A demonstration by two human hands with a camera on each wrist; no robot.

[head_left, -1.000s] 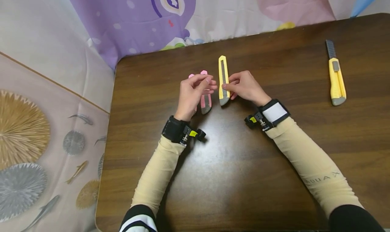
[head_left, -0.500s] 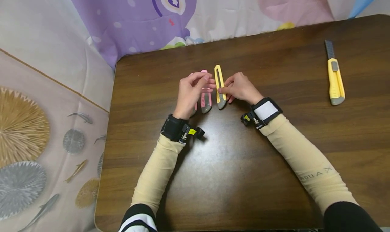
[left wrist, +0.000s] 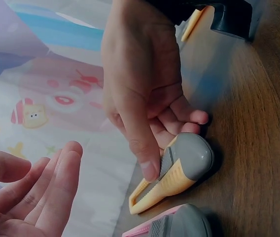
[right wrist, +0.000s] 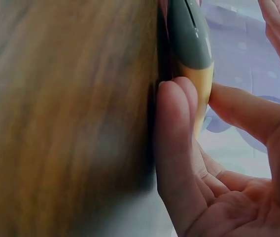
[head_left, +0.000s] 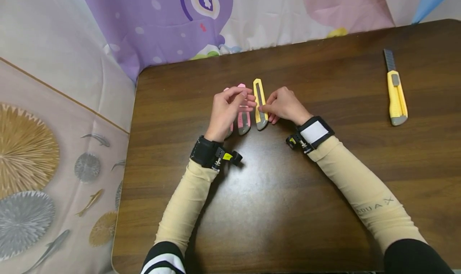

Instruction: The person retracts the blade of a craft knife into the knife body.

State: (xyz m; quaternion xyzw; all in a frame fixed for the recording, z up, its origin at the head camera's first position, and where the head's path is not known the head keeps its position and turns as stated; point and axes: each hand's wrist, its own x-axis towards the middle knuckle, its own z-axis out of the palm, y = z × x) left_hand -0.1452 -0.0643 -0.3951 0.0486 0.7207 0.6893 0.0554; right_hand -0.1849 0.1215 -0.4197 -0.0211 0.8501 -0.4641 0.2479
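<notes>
Okay, my right hand [head_left: 286, 104] pinches the slim yellow plastic cutter with grey end [head_left: 260, 95], upper centre of frame, probably to line it up beside the pink-and-grey plastic cutters [head_left: 243, 124]; my left hand [head_left: 224, 110], fingers loose over those, grips nothing.

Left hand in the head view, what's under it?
Under the left hand, the ends of one pink cutter and a second pink cutter show. Much between those ends is covered, so I can't see it.

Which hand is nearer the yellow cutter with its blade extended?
Right. The right hand is left of the extended cutter, pinching another yellow cutter; the left hand is farther left, partly hiding pink cutters.
</notes>
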